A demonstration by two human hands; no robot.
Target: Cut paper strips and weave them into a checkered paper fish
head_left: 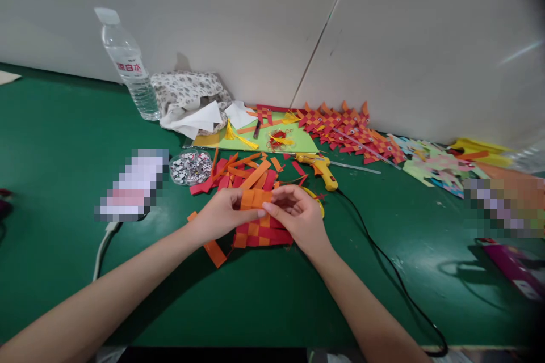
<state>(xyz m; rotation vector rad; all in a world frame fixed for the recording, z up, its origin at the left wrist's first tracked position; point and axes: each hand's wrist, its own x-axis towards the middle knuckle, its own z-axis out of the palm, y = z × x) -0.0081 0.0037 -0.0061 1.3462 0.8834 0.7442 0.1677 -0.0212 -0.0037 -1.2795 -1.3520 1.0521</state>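
Centre of frame, just below the middle, both of my hands meet over the green tabletop (63,142). Left hand (223,212) has its grip narrow, thumb and fingertips pinched on the left end of the orange strip (255,198). Right hand (298,218) is pinched on the same strip from the right, fingers curled round its end. The strip is held flat and level, lifted a little off the tabletop, and it looks doubled over, though I can't tell for sure.

Right under it, touching the heels of both hands, lies the woven patch (261,234), a red and orange checker flat on the tabletop. One loose orange strip (215,252) sticks out at lower left from beneath the left wrist.

My read of the step: one strip being creased or lined up above the weave, not laid in yet. Any next move calls for both pinches keeping the strip square to the rows, and for the patch not sliding.

Around it:
- A pile of cut strips (242,173) sits just above the hands.
- A dish of googly eyes (191,167) is to its left.
- The yellow glue gun (321,169) lies up and to the right, its black cable (383,255) running to the lower right.
- A row of finished woven pieces (349,127) lies along the wall.
- A water bottle (130,68) stands at upper left, well apart
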